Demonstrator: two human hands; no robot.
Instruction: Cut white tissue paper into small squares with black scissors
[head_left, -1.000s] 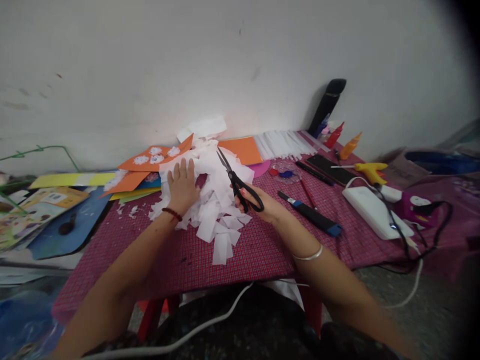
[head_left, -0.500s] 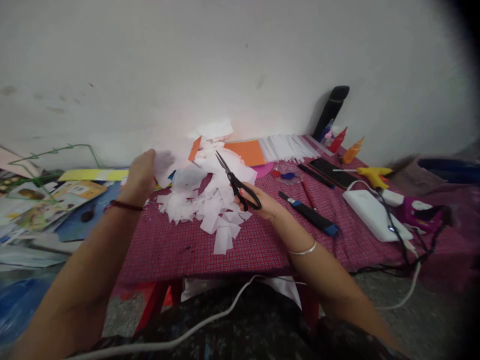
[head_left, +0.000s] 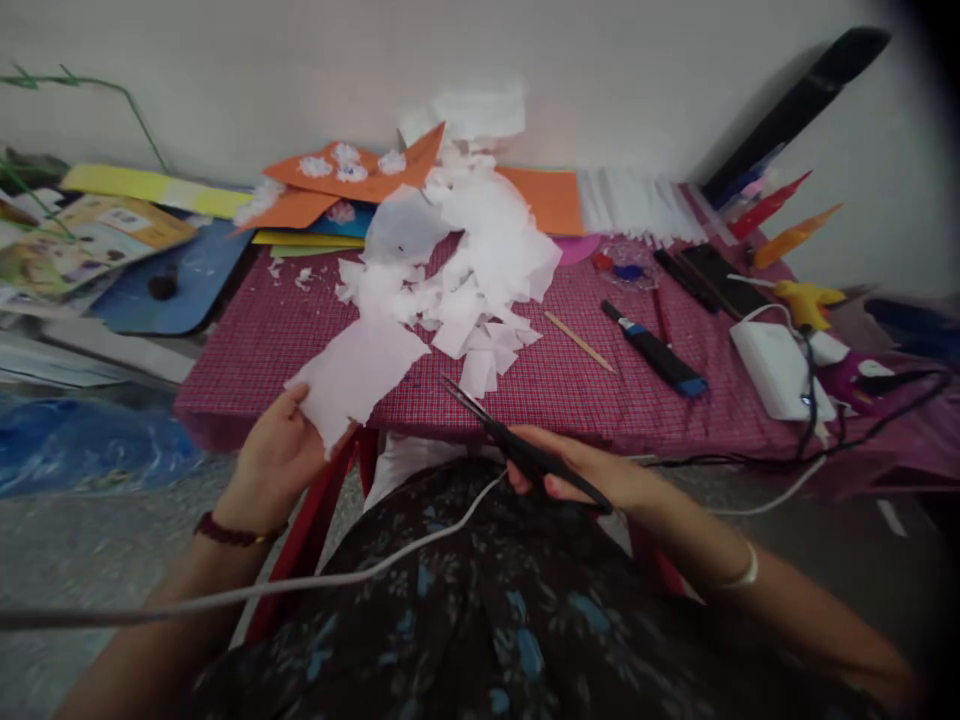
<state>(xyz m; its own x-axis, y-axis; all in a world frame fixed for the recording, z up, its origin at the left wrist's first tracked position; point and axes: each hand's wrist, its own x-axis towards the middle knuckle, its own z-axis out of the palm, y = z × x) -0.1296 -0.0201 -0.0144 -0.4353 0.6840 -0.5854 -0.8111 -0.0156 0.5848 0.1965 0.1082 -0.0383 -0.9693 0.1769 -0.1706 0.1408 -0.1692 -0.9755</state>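
A ragged-edged sheet of thin white paper (head_left: 360,375) is held by its lower left corner in my left hand (head_left: 281,450), above the table's front edge. My right hand (head_left: 562,468) is closed around black-handled scissors (head_left: 517,445), whose blades point up and left toward the paper without touching it. The blades look nearly together. Beyond both hands lies a heap of cut white paper pieces (head_left: 487,240). A thin wooden stick (head_left: 579,341) rests on the checked cloth right of the heap.
Orange card (head_left: 300,208) with white paper tufts lies behind on the left. To the right are a blue-and-black cutter (head_left: 656,352), a phone (head_left: 724,280), a white power bank (head_left: 780,370) and a yellow glue gun (head_left: 808,302). A pale cable (head_left: 390,560) crosses my lap.
Both hands have come back toward my body, the left with the paper sheet, the right with the scissors. The view has tilted down, and the stick and orange card now show more fully.
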